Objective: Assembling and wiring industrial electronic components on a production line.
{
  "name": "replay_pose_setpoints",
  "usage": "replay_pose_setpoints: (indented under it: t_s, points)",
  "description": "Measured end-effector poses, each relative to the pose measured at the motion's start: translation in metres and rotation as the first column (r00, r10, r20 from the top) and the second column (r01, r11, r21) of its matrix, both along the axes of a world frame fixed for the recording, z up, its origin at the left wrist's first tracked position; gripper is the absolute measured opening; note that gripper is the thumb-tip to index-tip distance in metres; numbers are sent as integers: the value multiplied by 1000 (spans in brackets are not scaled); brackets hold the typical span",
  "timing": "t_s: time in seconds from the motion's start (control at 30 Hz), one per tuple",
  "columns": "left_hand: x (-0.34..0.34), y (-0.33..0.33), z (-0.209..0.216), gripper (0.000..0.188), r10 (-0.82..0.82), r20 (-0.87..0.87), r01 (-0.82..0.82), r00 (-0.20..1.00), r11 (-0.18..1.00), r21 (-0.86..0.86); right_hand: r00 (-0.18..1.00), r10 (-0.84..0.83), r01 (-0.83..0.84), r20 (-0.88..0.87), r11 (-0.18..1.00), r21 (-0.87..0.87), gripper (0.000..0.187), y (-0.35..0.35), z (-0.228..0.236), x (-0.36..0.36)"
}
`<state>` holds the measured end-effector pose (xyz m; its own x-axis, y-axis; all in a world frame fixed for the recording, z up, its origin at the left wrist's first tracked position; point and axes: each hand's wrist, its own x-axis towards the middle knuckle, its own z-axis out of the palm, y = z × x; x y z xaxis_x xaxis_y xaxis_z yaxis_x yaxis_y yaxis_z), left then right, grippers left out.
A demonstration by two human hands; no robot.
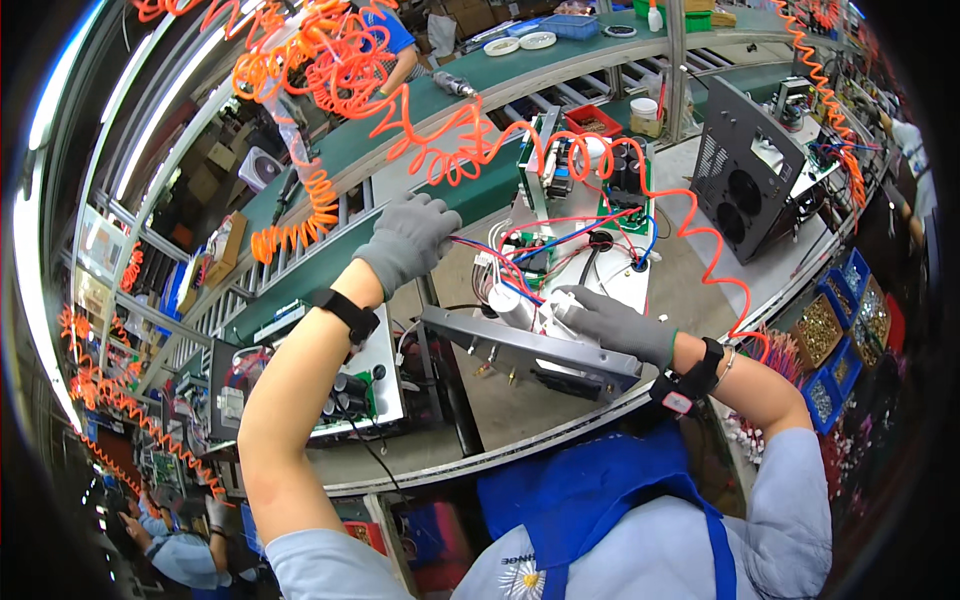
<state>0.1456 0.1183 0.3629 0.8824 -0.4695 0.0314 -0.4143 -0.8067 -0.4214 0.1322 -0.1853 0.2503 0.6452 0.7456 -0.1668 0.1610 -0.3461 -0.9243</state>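
My left hand point(412, 240), in a grey glove, is raised with curled fingers. Red and blue wires point(500, 250) run from its fingertips to an open electrical unit, and it appears to grip their ends. My right hand point(618, 328), also gloved, reaches over a dark front panel point(530, 352); its fingers close on a small white part point(556, 312) behind that panel. The white base plate point(620, 285) carries a black cable. Upright circuit boards point(545, 165) stand at the unit's far end. What lies under my right fingers is partly hidden.
Orange coiled air hoses point(330, 70) hang above, one crossing over the unit. A black vented case point(745, 170) stands at right, another open unit point(365, 385) at left. Blue bins of screws point(820, 330) sit at far right. A person in blue point(392, 45) is beyond the green conveyor point(430, 110).
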Motion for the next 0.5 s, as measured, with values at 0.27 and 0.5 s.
replay_pose_setpoints:
  t_s: [0.27, 0.5]
  points:
    - [-68, -46, -30, 29, -15, 61, 46, 998, 837, -545, 988, 55, -52, -145, 998, 25, 69, -20, 18, -7]
    - [-89, -66, -59, 30, 122, 177, 58, 977, 643, -763, 997, -51, 52, -51, 999, 16, 68, 3, 12, -6]
